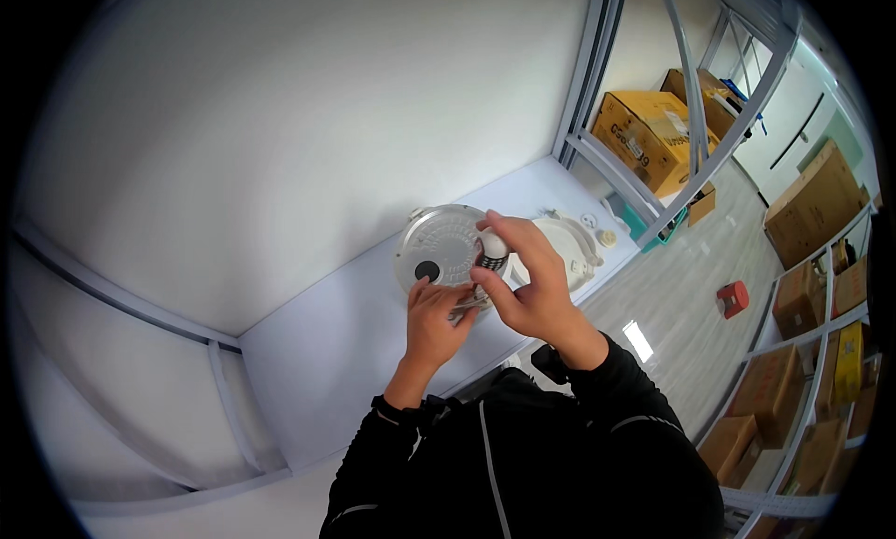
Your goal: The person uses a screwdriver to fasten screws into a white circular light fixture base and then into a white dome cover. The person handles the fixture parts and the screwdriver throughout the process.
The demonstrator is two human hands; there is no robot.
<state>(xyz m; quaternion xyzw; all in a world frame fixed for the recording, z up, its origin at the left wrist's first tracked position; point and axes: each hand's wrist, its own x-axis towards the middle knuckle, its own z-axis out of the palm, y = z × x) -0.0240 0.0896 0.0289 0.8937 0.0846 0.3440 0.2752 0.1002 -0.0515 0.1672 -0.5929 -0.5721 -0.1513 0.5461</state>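
A round grey-white lid with a dark round spot stands tilted on the white table. My left hand touches its lower edge, fingers closed on a small metal part. My right hand is raised over the lid's right side and grips a small white and black knob-like piece between thumb and fingers. Behind my right hand lies a white round appliance body.
Small white parts lie near the table's far right corner. Grey metal shelf posts rise beyond the table. Brown cardboard boxes sit on the floor and on shelves at the right. A red object lies on the floor.
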